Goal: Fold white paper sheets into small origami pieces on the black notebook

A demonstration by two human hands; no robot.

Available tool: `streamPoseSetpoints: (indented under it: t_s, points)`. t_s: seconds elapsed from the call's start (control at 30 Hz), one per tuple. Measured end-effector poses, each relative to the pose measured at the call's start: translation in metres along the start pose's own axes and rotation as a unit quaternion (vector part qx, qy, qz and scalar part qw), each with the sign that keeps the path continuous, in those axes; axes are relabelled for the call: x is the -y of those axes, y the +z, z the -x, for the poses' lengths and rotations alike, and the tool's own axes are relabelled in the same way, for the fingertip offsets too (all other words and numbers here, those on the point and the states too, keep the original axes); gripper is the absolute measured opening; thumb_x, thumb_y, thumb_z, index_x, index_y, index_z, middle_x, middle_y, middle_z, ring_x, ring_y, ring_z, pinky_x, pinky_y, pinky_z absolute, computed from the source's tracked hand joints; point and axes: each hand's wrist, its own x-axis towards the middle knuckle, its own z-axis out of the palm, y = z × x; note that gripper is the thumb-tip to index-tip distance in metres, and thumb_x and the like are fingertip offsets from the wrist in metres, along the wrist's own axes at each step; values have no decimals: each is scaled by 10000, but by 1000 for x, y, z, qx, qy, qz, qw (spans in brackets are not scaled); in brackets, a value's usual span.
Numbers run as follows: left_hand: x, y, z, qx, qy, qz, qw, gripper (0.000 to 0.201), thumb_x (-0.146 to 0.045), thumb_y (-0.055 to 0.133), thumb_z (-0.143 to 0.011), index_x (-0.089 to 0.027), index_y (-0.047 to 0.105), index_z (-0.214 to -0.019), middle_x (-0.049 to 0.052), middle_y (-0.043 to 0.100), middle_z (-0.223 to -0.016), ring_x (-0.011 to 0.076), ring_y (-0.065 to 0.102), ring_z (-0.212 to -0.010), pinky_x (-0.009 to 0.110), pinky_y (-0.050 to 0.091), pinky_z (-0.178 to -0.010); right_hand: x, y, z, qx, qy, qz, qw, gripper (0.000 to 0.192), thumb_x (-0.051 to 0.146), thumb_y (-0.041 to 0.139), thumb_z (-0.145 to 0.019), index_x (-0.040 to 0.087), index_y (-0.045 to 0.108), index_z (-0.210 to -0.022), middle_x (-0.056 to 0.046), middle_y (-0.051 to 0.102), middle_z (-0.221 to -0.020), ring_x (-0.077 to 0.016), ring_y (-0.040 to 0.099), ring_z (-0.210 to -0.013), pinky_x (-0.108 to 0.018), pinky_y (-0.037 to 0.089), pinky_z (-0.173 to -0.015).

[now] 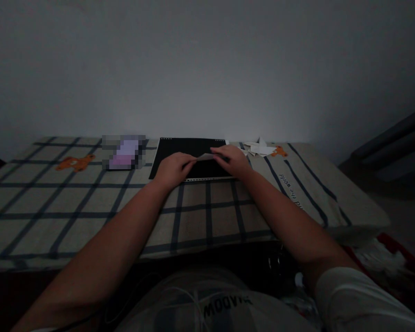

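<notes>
At frame centre, the left hand (173, 169) and right hand (234, 160), fingertips nearly closed, are pinching a small white paper piece (205, 157) over a black rectangular hole-edged sheet (190, 146).

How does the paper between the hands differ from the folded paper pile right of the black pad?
The held paper is between the fingers of the left hand and right hand; the paper pile lies on the tablecloth, untouched.
The held paper shows as one slim piece; the paper pile shows several pointed parts, one sticking up.
Both look pale.
</notes>
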Motion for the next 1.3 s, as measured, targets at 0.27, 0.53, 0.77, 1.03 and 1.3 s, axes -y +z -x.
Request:
streamPoseSetpoints:
  t_s: [0.27, 0.53, 0.77, 1.03, 1.3]
  points:
    - [-12, -12, -5, -161, -197, 256, 933, 305, -454, 656, -865, -177, 728, -760, 30, 696, -732, 221, 662, -782, 302, 508, -689, -5, 12, -10, -109, 189, -299, 929, 637, 595, 555, -942, 288, 442, -1488, -70, 699, -1137, -207, 695, -1006, -364, 588, -843]
    - [-5, 4, -10, -56, -317, 488, 811, 366, -459, 811, -654, -143, 711, -811, 84, 740, -823, 199, 659, -701, 303, 521, -616, 5, 5, -11, -48, 281, -463, 839, 274, 433, 702, -893, 213, 556, -819, -17, 701, -755, -128, 696, -693, -235, 558, -619]
    - [-2, 1, -9, -70, -316, 500, 803, 349, -408, 807, -662, -159, 719, -892, 78, 759, -917, 195, 685, -773, 295, 557, -645, 0, 8, -9, -7, 332, -493, 804, 160, 211, 653, -902, 209, 535, -794, -5, 695, -663, -124, 689, -609, -229, 570, -602]
    - [7, 6, -10, -68, -290, 476, 828, 391, -412, 783, -684, -168, 720, -983, 61, 753, -902, 197, 689, -772, 310, 581, -644, 1, 1, -9, -6, 339, -493, 801, 151, 163, 605, -893, 218, 607, -1034, 4, 717, -705, -135, 712, -619, -233, 584, -603]
    - [10, 8, -9, -77, -264, 423, 863, 322, -411, 723, -741, -175, 719, -960, 19, 691, -765, 163, 628, -670, 264, 508, -599, -1, 5, -8, -26, 318, -429, 845, 92, 228, 672, -861, 204, 594, -819, 13, 688, -685, -109, 666, -590, -195, 527, -519]
